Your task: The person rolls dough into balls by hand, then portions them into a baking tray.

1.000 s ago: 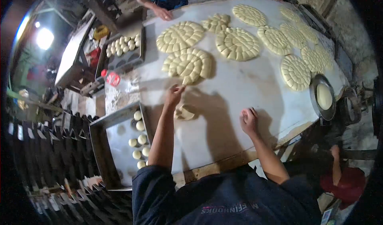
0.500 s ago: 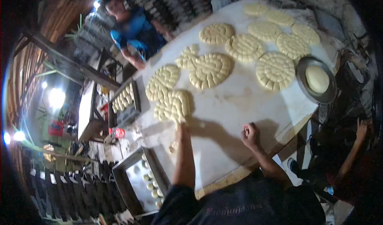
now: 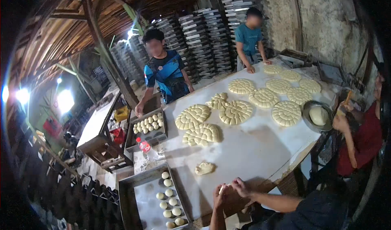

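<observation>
My left hand (image 3: 219, 194) is closed on a small piece of dough (image 3: 222, 188), whose pale edge shows at the fingertips. Right beside it, my right hand (image 3: 241, 187) has its fingers curled; what they hold, if anything, is hidden. Both hands are close together over the near edge of the table (image 3: 252, 156). A loose dough lump (image 3: 205, 168) lies just beyond them. Farther up the table sits a cluster of cut dough pieces (image 3: 201, 134). To the left, a metal tray (image 3: 140, 193) holds several round dough balls (image 3: 168, 192).
Several scored dough rounds (image 3: 236, 112) cover the table's far part. A metal bowl (image 3: 319, 126) with dough stands at the right edge. A second tray (image 3: 154, 138) and a plastic bottle (image 3: 147, 149) are at left. Co-workers stand beyond the table and at right.
My left hand has drawn back from the dough cluster toward me, now with a piece of dough. My right hand has come beside it. The head view has tilted up, showing more room.
</observation>
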Tool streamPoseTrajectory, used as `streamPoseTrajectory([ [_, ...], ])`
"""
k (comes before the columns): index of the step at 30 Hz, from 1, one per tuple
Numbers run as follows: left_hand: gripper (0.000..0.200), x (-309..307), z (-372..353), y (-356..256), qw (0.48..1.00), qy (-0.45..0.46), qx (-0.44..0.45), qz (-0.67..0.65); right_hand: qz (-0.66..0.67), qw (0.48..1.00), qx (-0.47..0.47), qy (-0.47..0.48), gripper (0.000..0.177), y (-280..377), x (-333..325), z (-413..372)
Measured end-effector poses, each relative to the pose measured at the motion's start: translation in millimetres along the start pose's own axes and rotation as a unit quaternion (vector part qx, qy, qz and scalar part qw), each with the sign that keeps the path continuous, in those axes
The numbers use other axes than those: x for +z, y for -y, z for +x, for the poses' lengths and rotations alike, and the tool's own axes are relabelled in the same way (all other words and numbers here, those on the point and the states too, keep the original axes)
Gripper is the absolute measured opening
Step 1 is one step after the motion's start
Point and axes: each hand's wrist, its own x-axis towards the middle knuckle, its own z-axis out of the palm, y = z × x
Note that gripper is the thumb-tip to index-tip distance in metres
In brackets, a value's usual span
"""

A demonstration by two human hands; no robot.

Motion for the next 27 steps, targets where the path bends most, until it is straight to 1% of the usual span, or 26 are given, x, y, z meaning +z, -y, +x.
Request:
streamPoseTrajectory([
  [1, 0.036, 3.6, -3.2, -9.3, 0.997, 0.004, 0.013, 0.079, 0.04, 0.989, -0.063, -0.128, 0.039, 7.0, 28.1, -5.4],
  [2, 0.031, 6.4, -6.3, -20.6, 0.987, 0.007, 0.025, 0.161, 0.082, 0.956, -0.126, -0.253, 0.04, 15.4, 40.3, -12.7],
  [3, 0.024, 5.7, -12.3, -34.8, 0.953, -0.012, 0.081, 0.293, 0.082, 0.956, -0.125, -0.252, 0.04, 26.0, 34.8, -18.4],
  [4, 0.024, -2.9, -16.0, -37.5, 0.952, -0.014, 0.08, 0.296, 0.076, 0.972, -0.062, -0.215, 0.034, 45.6, 23.8, -22.3],
  [5, 0.024, -12.5, -19.6, -35.8, 0.951, -0.029, 0.101, 0.29, 0.069, 0.982, 0.001, -0.176, 0.029, 55.5, 14.6, -22.8],
  [6, 0.024, -21.7, -21.3, -34.0, 0.95, -0.043, 0.125, 0.284, 0.071, 0.982, 0.001, -0.175, 0.029, 50.2, 6.8, -20.2],
  [7, 0.025, -29.9, -25.8, -32.3, 0.932, -0.069, 0.146, 0.325, 0.096, 0.975, 0.029, -0.198, 0.028, 45.0, -7.7, -16.4],
  [8, 0.025, -19.1, -37.3, -45.0, 0.926, -0.146, 0.118, 0.327, 0.119, 0.966, 0.058, -0.223, 0.028, 40.9, -25.2, -13.2],
  [9, 0.025, -9.3, -45.7, -54.8, 0.914, -0.222, 0.087, 0.327, 0.119, 0.965, 0.059, -0.225, 0.028, 42.6, -46.1, -13.7],
  [11, 0.028, -64.0, -44.9, -0.1, 0.917, -0.215, 0.067, 0.33, 0.045, 0.943, -0.018, -0.328, 0.023, 57.4, -96.3, -17.3],
  [12, 0.032, -73.7, -46.7, 13.0, 0.871, -0.143, 0.126, 0.452, 0.047, 0.943, -0.018, -0.329, 0.023, 44.8, -122.0, -17.7],
  [13, 0.034, -94.2, -53.2, 24.5, 0.763, -0.054, 0.15, 0.626, -0.151, 0.966, -0.12, -0.171, 0.019, 27.3, -148.4, -20.8],
  [14, 0.044, -108.3, -53.1, 28.0, 0.618, 0.039, 0.167, 0.767, -0.337, 0.917, -0.213, 0.002, 0.016, 14.0, -164.8, -20.8],
  [15, 0.035, -57.4, -48.9, -20.7, 0.682, 0.012, 0.158, 0.714, -0.353, 0.869, -0.346, -0.03, 0.012, 5.5, -166.9, -14.1],
  [16, 0.027, -5.5, -41.3, -82.0, 0.739, -0.016, 0.149, 0.656, -0.353, 0.868, -0.349, -0.031, 0.012, 13.4, -176.6, 3.2],
  [18, 0.024, -9.7, 5.3, -78.9, 0.706, -0.028, 0.188, 0.682, -0.42, 0.85, -0.317, -0.023, 0.01, 44.4, -187.3, 39.6],
  [19, 0.024, -8.6, 28.3, -70.0, 0.702, -0.039, 0.207, 0.681, -0.428, 0.859, -0.28, -0.021, 0.015, 34.5, -176.6, 65.1],
  [20, 0.023, -3.2, 48.1, -57.4, 0.709, -0.058, 0.226, 0.666, -0.383, 0.87, -0.308, -0.035, 0.019, 64.5, -162.9, 75.3],
  [22, 0.026, 28.8, 70.7, -30.3, 0.736, -0.105, 0.265, 0.614, -0.334, 0.91, -0.246, 0.011, 0.018, 51.8, -116.3, 83.8],
  [23, 0.026, 34.8, 71.3, -11.6, 0.736, -0.103, 0.263, 0.616, -0.291, 0.897, -0.33, -0.037, 0.019, 43.4, -93.4, 73.2],
  [24, 0.017, 56.2, 59.1, -9.4, 0.77, -0.11, 0.222, 0.587, -0.311, 0.879, -0.361, -0.002, 0.019, 57.9, -98.6, 50.5],
  [25, 0.019, 99.6, 28.9, -35.2, 0.8, -0.082, 0.155, 0.573, -0.328, 0.859, -0.391, 0.033, 0.02, 73.9, -104.1, 27.9],
  [26, 0.016, 68.3, 14.4, -0.7, 0.718, -0.042, 0.284, 0.634, -0.322, 0.826, -0.453, 0.095, 0.016, 62.2, -113.8, 17.5],
  [27, 0.016, 55.4, 0.5, 7.4, 0.715, -0.021, 0.267, 0.646, -0.336, 0.796, -0.485, 0.138, 0.021, 55.1, -138.8, 16.3],
])
